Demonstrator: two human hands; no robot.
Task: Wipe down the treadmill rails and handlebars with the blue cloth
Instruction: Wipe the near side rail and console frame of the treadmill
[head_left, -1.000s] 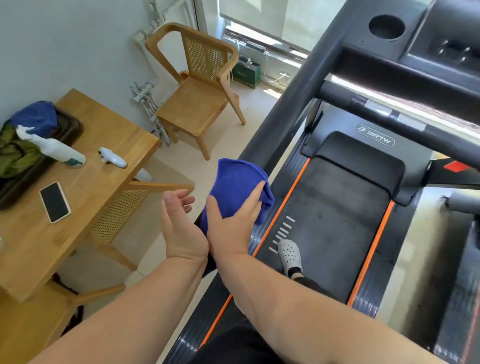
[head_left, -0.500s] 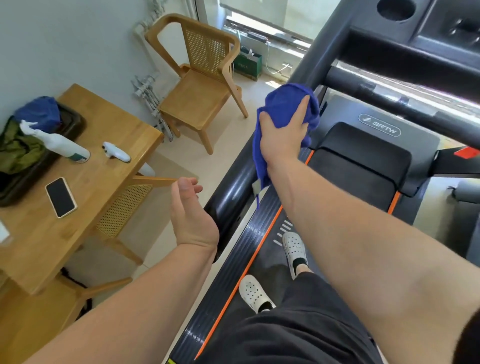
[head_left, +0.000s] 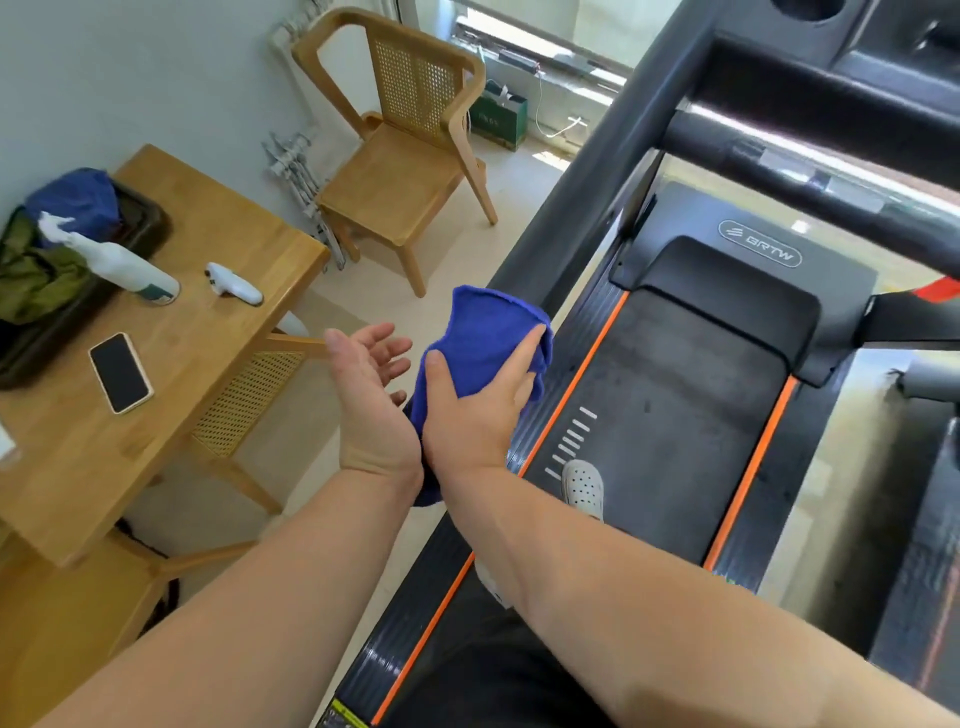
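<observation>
1. My right hand (head_left: 478, 415) was closed around the blue cloth (head_left: 485, 338), fingers wrapped over its front and the thumb on its near side; the bunched top of the cloth stood above the knuckles and a loose tail hung below the wrist.
2. My left hand (head_left: 371, 395) was empty, palm up and fingers spread wide, just beside the cloth and touching or nearly touching the right hand at the heel.
3. The cloth lay over the lower part of the left treadmill rail (head_left: 613, 161), a dark bar whose long axis ran diagonally from the near left up toward the console at far right. Whether the cloth pressed on the bar I could not tell, since the hand and cloth hid that stretch.
4. The handlebar (head_left: 810, 171), a dark crossbar, ran across the top right, well apart from both hands and farther along the rail.
5. I judged that the next stroke depended on this: the unwiped length lay up and to the right of the grip, along the rail's axis, and the right hand was the nearer.
6. One white shoe (head_left: 584, 486) stood on the belt (head_left: 675, 405).
</observation>
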